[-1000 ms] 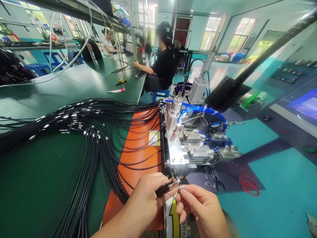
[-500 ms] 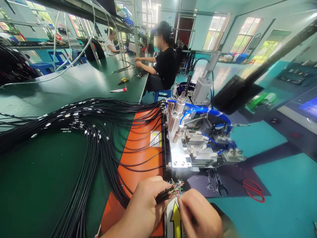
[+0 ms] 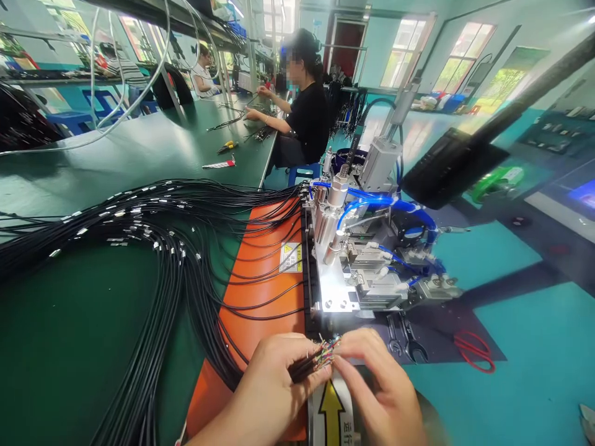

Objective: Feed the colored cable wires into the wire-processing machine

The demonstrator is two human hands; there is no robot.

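Cables (image 3: 303, 370) are blk, wire ends (image 3: 326, 354) multicol.

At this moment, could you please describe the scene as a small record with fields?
Left hand: closed around black cable ends
Right hand: at the exposed coloured wires; whether pinching, unclear
Green table: carries long black cables
Orange panel: crossed by cables leading to the metal machine
Tools: two wrenches, red-handled scissors
Co-worker: seated beyond, in black shirt
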